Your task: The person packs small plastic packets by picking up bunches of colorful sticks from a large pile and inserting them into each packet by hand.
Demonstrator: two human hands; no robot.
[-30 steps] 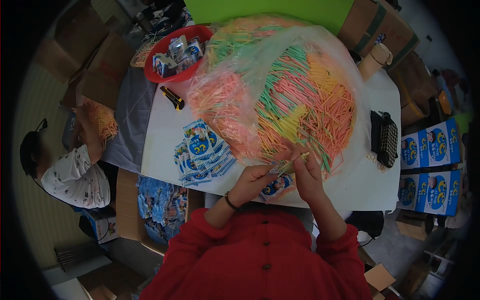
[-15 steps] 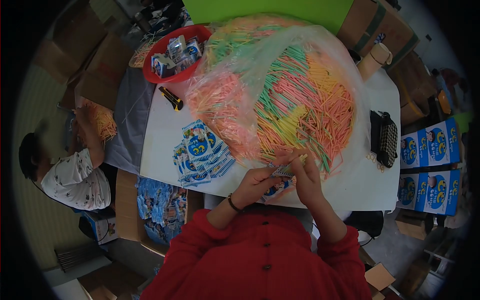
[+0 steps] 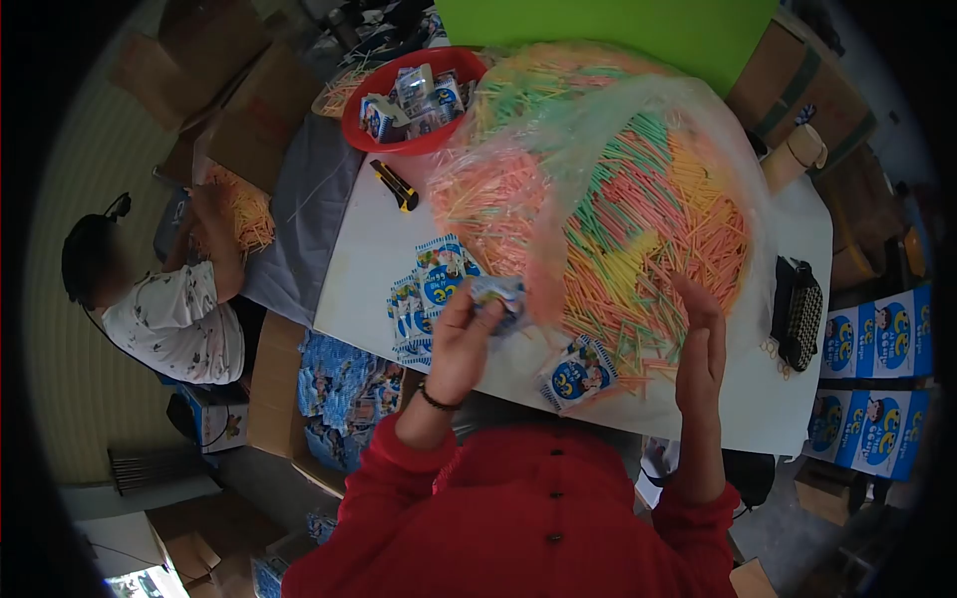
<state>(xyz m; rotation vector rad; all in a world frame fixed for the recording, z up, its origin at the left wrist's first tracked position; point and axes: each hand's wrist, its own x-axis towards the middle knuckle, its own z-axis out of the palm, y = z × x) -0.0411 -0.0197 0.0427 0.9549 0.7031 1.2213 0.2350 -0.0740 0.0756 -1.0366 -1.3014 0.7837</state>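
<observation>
My left hand (image 3: pixel 463 344) pinches a small printed packet (image 3: pixel 500 297) above the white table, just right of a spread of blue and white packets (image 3: pixel 439 274). My right hand (image 3: pixel 702 349) is raised with its fingers stretched and nothing in it, at the lower right edge of a large heap of coloured sticks (image 3: pixel 638 214) in a clear plastic bag. Between my hands a blue packet (image 3: pixel 578 375) lies near the table's front edge, with a few loose sticks beside it.
A red basin (image 3: pixel 424 145) of packets and a yellow-black cutter (image 3: pixel 396 185) are at the back left. A patterned pouch (image 3: pixel 802 317) and a beige cup (image 3: pixel 795 157) stand right. Another person (image 3: pixel 169 319) sits left, beside an open carton (image 3: pixel 272 399) of blue packets.
My hands have parted. The left has moved left with a packet, while the right has moved right and opened. The view has shifted, so the table sits farther right.
</observation>
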